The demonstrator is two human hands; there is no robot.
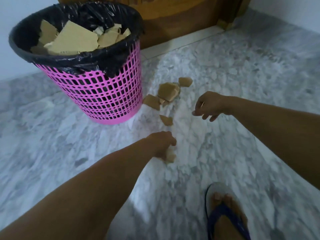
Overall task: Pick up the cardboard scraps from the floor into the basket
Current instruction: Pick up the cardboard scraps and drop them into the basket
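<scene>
Both arms are stretched floorward; cardboard scraps [170, 155] are gripped in the left hand [162, 144], while the right hand [208, 105] is held loosely open, empty.

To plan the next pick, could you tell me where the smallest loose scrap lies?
On the marble floor, the small scrap lies right of the pink basket, between both hands.

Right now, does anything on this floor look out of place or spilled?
Yes: cardboard scraps lie scattered on the marble floor just right of the pink basket, one touching its base. The left hand grips more scraps; the right hand hovers empty.
</scene>
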